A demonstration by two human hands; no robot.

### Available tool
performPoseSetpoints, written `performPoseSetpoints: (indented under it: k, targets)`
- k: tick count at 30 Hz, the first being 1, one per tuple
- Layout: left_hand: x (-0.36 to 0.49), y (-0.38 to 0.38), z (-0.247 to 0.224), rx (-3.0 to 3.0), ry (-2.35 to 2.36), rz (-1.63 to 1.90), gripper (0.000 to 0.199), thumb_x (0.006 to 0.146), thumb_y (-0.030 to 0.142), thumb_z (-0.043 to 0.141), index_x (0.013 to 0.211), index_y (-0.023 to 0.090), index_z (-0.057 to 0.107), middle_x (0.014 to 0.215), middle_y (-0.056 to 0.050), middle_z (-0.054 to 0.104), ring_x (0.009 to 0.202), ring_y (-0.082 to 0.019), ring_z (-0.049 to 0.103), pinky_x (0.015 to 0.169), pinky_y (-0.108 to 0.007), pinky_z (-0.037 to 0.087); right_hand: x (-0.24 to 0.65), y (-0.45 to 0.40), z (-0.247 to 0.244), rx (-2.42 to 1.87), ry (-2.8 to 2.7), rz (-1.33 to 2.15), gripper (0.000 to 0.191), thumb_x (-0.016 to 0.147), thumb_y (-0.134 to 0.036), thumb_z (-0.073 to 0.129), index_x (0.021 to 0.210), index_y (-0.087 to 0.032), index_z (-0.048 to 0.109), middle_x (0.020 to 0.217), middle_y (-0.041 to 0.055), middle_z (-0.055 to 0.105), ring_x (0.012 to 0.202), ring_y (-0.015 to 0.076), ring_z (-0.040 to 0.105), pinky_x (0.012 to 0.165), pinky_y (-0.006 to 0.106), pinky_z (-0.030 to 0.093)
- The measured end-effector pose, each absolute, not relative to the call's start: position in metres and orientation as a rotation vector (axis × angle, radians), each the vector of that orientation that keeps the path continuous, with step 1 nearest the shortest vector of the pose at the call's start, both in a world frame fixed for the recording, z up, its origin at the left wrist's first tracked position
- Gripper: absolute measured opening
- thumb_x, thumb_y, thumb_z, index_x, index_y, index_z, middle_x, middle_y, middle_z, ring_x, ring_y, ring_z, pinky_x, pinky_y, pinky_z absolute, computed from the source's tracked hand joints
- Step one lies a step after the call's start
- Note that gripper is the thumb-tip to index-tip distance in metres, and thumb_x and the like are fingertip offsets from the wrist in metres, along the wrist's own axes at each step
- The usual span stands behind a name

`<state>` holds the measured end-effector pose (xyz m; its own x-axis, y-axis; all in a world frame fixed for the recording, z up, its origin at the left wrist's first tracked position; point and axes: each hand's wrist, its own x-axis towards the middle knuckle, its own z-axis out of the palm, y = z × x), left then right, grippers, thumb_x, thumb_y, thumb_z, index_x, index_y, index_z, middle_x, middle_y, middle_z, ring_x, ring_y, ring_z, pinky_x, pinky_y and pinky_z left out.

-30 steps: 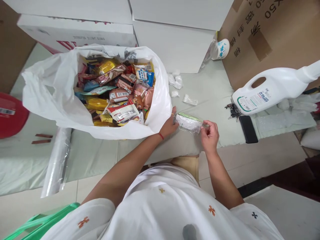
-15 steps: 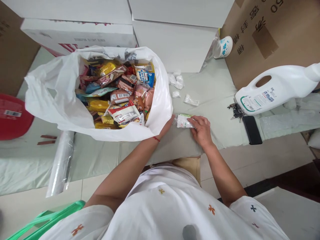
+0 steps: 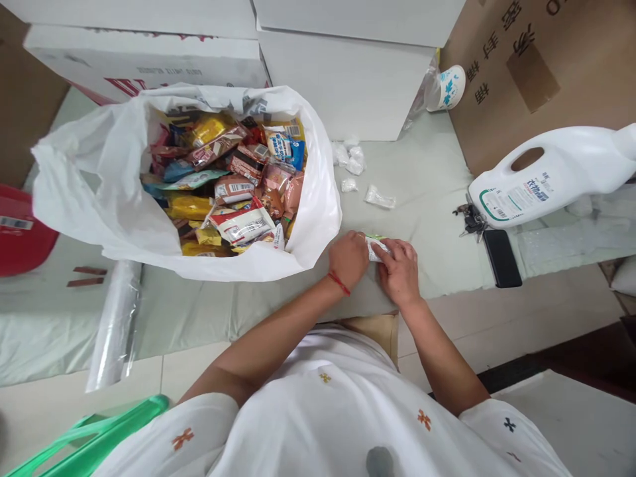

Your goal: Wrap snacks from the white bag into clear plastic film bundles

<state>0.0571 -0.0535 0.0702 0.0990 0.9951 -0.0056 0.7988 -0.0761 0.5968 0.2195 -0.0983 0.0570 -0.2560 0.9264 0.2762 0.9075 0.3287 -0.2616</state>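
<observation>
On the green cloth, a small white-and-green wrapped packet (image 3: 376,252) lies between my hands. My left hand (image 3: 349,257), with a red string at the wrist, is closed at the packet's left end. My right hand (image 3: 400,270) presses its fingers over the packet's right end, so most of it is hidden. Just left of my left hand stands a wide-open white plastic bag (image 3: 318,218), full of wrapped snacks (image 3: 244,224) in many colours. Beyond my hands lie several small crumpled clear-plastic bundles (image 3: 380,197).
White cartons (image 3: 342,86) stand at the back, a brown box (image 3: 536,73) at the right. A paper cup (image 3: 450,89), a white detergent bottle (image 3: 527,189), keys (image 3: 471,220) and a phone (image 3: 502,258) are on the right. A plastic film roll (image 3: 114,324) and red item (image 3: 22,235) are left.
My left hand has come out from behind the bag's edge and closed on the packet's left end. My right hand stays on the packet. The view has shifted slightly.
</observation>
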Motion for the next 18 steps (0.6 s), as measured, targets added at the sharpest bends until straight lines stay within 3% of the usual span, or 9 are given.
performPoseSetpoints:
  k: [3, 5, 9, 12, 18]
  targets:
    - [0.068, -0.071, 0.062, 2.184, 1.690, 0.487, 0.032, 0.100, 0.021, 0.040, 0.109, 0.010, 0.069, 0.109, -0.018, 0.069, 0.104, -0.030, 0.064, 0.090, -0.042, 0.050, 0.215, -0.099, 0.053, -1.639, -2.203, 0.057, 0.050, 0.094, -0.013, 0.052, 0.141, -0.028, 0.062, 0.140, 0.0085, 0.063, 0.128, 0.0292, 0.047, 0.115, 0.052, 0.035]
    - [0.070, -0.084, 0.053, 2.263, 1.655, 0.523, 0.041, 0.099, 0.025, 0.044, 0.130, 0.006, 0.062, 0.129, -0.023, 0.064, 0.122, -0.036, 0.058, 0.103, -0.050, 0.046, 0.214, -0.102, 0.049, -1.650, -2.193, 0.068, 0.051, 0.096, -0.017, 0.050, 0.146, -0.028, 0.057, 0.145, 0.0093, 0.060, 0.132, 0.0301, 0.046, 0.118, 0.055, 0.032]
    - [0.067, -0.098, 0.034, 2.319, 1.497, 0.644, 0.065, 0.094, 0.019, 0.044, 0.156, 0.002, 0.033, 0.164, -0.027, 0.032, 0.157, -0.038, 0.022, 0.123, -0.063, 0.025, 0.210, -0.109, 0.042, -1.688, -2.208, 0.104, 0.060, 0.097, -0.015, 0.045, 0.157, -0.025, 0.044, 0.159, 0.0118, 0.048, 0.146, 0.0307, 0.036, 0.123, 0.061, 0.024]
    - [0.058, -0.089, 0.029, 2.256, 1.305, 0.714, 0.078, 0.084, 0.016, 0.050, 0.157, 0.000, 0.027, 0.166, -0.028, 0.027, 0.161, -0.035, 0.011, 0.127, -0.059, 0.025, 0.212, -0.110, 0.043, -1.708, -2.251, 0.125, 0.067, 0.095, -0.013, 0.045, 0.161, -0.022, 0.036, 0.165, 0.0135, 0.038, 0.152, 0.0315, 0.030, 0.125, 0.063, 0.020]
    - [0.026, -0.067, 0.027, 1.806, 1.099, 0.856, 0.101, 0.076, 0.012, 0.048, 0.164, 0.020, 0.001, 0.172, -0.011, 0.021, 0.159, -0.021, 0.023, 0.129, -0.045, 0.030, 0.221, -0.105, 0.051, -1.657, -2.313, 0.245, 0.092, 0.081, -0.007, 0.046, 0.166, -0.011, 0.011, 0.169, 0.0170, 0.030, 0.157, 0.0299, 0.023, 0.127, 0.062, 0.017]
